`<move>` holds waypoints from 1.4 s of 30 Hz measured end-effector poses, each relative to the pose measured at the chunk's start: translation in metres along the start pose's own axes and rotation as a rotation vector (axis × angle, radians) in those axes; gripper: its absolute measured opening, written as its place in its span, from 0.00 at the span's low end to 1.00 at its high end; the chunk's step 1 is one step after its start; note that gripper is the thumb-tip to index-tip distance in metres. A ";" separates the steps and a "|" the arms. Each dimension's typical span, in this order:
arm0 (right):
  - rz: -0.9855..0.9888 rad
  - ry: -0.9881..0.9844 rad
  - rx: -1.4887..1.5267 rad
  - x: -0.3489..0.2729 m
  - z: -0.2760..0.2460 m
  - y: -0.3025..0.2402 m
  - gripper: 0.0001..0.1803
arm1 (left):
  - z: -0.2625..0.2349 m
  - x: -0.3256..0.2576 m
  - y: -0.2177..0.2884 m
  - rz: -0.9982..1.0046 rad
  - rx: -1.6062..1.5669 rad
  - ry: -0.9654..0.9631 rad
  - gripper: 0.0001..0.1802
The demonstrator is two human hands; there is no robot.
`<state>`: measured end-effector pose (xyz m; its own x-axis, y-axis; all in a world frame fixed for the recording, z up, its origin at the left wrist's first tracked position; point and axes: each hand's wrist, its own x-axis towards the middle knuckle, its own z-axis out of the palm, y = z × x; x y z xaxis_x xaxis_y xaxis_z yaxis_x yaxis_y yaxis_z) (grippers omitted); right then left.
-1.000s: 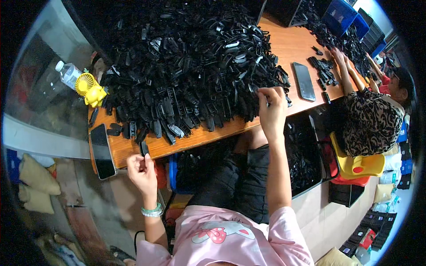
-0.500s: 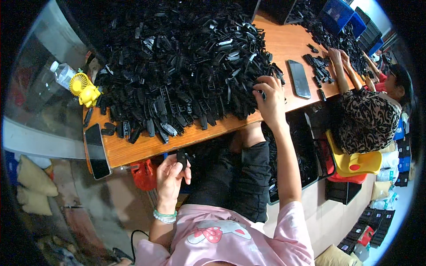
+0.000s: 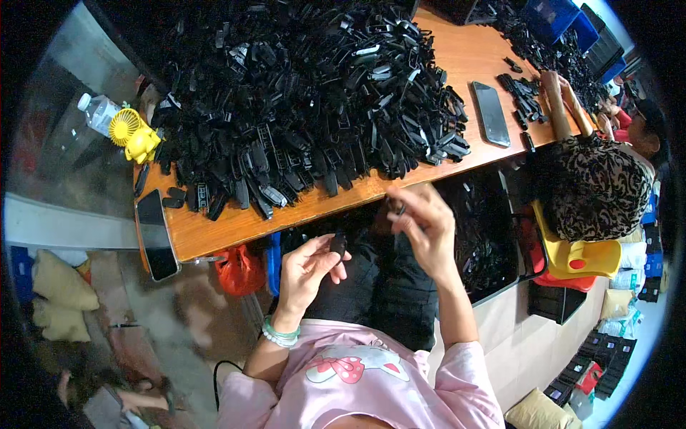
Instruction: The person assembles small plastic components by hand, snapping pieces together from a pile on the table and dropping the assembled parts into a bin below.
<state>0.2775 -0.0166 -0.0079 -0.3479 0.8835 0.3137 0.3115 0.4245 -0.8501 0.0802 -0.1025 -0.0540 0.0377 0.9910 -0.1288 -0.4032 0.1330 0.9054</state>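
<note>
Over my lap, my left hand [image 3: 306, 277] pinches a small black plastic part [image 3: 339, 243] between thumb and fingers. My right hand [image 3: 423, 227] is off to its right, just below the table edge, smeared by motion. Its thumb and fingers are closed in a pinch, with something dark between them that I cannot make out. The two hands are apart. Beyond them, a large heap of black plastic parts [image 3: 307, 107] covers much of the wooden table [image 3: 457, 53].
A phone [image 3: 156, 236] lies at the table's left end, near a yellow fan [image 3: 136, 136] and a clear bottle [image 3: 98, 113]. Another phone [image 3: 490, 114] lies right of the heap. A black bin [image 3: 486, 247] of parts stands below the edge. A co-worker [image 3: 600, 186] sits at right.
My right hand has come back from the heap's right edge toward my lap. My left hand, still holding the black plastic part, has moved right. The view has shifted slightly.
</note>
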 end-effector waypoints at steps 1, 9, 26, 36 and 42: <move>0.142 -0.089 0.153 -0.005 0.001 -0.009 0.20 | 0.001 -0.001 0.001 0.036 0.047 0.013 0.18; 0.058 -0.097 0.466 -0.036 0.028 -0.010 0.21 | 0.007 -0.007 0.008 0.174 0.375 0.063 0.18; -0.207 -0.232 -0.108 -0.038 0.046 -0.016 0.27 | 0.007 -0.014 0.030 0.394 0.794 0.104 0.14; 0.087 -0.034 0.344 -0.038 0.060 -0.018 0.22 | 0.006 -0.015 0.029 0.198 0.293 0.104 0.14; -0.021 0.081 0.300 -0.038 0.071 -0.019 0.09 | 0.005 -0.021 0.026 0.127 -0.045 0.062 0.14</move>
<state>0.2222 -0.0724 -0.0341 -0.2765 0.8930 0.3552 0.0258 0.3764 -0.9261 0.0737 -0.1194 -0.0258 -0.0726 0.9965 -0.0405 -0.4418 0.0043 0.8971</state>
